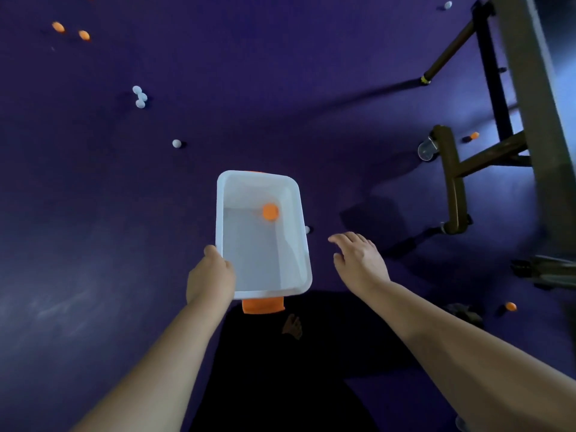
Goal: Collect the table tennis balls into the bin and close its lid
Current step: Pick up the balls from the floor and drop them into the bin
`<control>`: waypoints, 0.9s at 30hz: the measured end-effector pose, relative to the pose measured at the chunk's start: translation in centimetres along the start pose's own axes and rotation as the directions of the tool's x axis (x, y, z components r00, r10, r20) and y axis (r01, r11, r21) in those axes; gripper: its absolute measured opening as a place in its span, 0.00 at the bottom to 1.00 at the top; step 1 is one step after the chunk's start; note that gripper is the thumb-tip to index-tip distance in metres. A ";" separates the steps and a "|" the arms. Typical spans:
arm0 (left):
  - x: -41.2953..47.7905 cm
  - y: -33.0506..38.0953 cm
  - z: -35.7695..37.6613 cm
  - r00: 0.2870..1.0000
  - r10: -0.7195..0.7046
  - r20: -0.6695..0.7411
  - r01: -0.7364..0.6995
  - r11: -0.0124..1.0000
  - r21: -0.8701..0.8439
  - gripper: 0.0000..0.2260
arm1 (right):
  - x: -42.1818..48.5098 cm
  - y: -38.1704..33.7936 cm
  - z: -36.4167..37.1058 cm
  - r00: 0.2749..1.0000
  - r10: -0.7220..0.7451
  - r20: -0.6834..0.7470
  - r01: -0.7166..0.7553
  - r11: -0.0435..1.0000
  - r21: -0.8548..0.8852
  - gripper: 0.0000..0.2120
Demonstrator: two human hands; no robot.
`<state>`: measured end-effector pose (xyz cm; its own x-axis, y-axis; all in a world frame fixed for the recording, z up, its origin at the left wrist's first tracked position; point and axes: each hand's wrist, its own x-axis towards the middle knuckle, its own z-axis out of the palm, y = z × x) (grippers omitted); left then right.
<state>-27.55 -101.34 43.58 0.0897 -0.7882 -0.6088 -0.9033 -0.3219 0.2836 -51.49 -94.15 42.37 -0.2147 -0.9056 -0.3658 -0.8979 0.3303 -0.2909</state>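
Observation:
A white plastic bin (pixel 296 269) with orange latches hangs above the purple floor, its lid off. My left hand (pixel 211 274) grips its left rim near the corner. One orange ball (pixel 270 212) lies inside. My right hand (pixel 358 255) hovers to the right of the bin with fingers spread and holds nothing. A white ball (pixel 307 229) peeks out on the floor just past the bin's right edge. Further off lie a lone white ball (pixel 176 143), a cluster of three white balls (pixel 140 96) and two orange balls (pixel 70 31).
A table tennis table's dark frame and legs (pixel 452 182) fill the right side, with a caster wheel (pixel 427 149). Orange balls lie under it (pixel 474 135) and at the lower right (pixel 510 306). A white ball (pixel 448 5) sits far back. No lid is in view.

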 end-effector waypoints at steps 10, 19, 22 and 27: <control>17.4 3.1 4.9 0.998 0.002 0.067 -0.007 0.997 0.076 0.02 | 15.1 1.6 7.2 0.992 0.099 0.078 -0.104 0.992 0.075 0.18; 31.5 2.8 19.6 0.996 -0.085 0.007 0.085 0.995 -0.050 0.11 | 28.0 10.5 24.6 0.968 0.125 0.219 -0.127 0.992 -0.001 0.17; 35.0 2.5 25.1 0.994 -0.107 -0.038 0.103 0.991 -0.081 0.11 | 31.2 14.2 31.5 0.974 0.119 0.192 -0.119 0.993 -0.009 0.14; 39.8 0.9 32.9 0.995 -0.034 -0.089 0.034 0.999 -0.003 0.08 | 35.4 19.2 41.8 0.976 0.114 0.184 -0.104 0.993 -0.061 0.12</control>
<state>-38.61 -115.74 -4.75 0.1575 -0.8204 -0.5496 -0.8985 -0.3500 0.2649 -60.25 -108.76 -13.07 -0.2412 -0.7977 -0.5527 -0.8926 0.4060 -0.1963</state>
